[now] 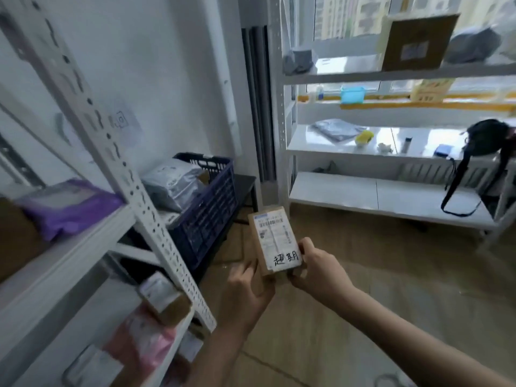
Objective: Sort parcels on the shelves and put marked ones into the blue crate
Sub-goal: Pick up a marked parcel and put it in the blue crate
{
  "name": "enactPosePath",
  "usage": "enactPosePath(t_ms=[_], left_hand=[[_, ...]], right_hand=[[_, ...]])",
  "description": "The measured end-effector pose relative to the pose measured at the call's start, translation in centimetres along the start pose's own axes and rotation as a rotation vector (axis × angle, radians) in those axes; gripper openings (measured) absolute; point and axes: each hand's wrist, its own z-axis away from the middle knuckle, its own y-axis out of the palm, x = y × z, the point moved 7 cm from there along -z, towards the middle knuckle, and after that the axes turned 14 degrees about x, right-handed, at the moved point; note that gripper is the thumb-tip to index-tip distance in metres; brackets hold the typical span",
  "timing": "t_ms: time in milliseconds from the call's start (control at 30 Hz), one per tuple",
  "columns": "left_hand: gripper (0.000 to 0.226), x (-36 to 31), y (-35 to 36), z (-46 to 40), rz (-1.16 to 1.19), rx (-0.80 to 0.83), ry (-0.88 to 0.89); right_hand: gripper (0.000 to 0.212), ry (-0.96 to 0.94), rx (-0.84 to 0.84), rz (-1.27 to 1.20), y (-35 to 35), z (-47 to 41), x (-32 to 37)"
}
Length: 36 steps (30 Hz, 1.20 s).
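Head view: small brown parcel [275, 241] held mid-air over the wood floor [363, 289], label side up, long axis running away from the person and tilted slightly left; handwritten black mark on the near end of its white label. Left hand [248, 291] grips the near-left corner, fingers curled under; right hand [318, 272] pinches the near-right edge, thumb on top. Blue crate [212, 202] sits ahead-left on the floor, well apart from the parcel, grey bags [173, 182] already inside. White shelf upright [134, 191] stands between person and crate's left side. Purple bag [67, 208] on left shelf. Far shelf rack [391, 191] carries a cardboard box [418, 41].
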Motion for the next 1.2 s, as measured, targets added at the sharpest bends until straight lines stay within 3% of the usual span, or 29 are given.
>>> enactPosePath(t_ms=[267, 667, 900, 1067, 1200], left_hand=[[0.049, 3.1, -1.5, -13.2, 0.053, -0.039, 0.007], [0.068, 14.4, -7.1, -30.0, 0.039, -0.264, -0.352], [0.061, 19.0, -10.5, -31.1, -0.081, -0.419, -0.639], [0.057, 21.4, -12.3, -29.1, -0.079, -0.485, -0.778], [0.056, 24.4, -13.1, -28.8, -0.068, -0.52, -0.864]], right_hand=[[0.042, -0.041, 0.018, 0.053, -4.3, -13.9, -0.1], [0.044, -0.324, 0.253, 0.1, -4.6, -41.9, 5.2], [0.057, -0.617, 0.5, 0.096, -1.3, -51.1, 11.9], [0.055, -0.732, 0.678, 0.149, 3.9, -53.7, 15.8], [0.058, -0.807, 0.701, 0.145, 6.4, -55.5, 18.3]])
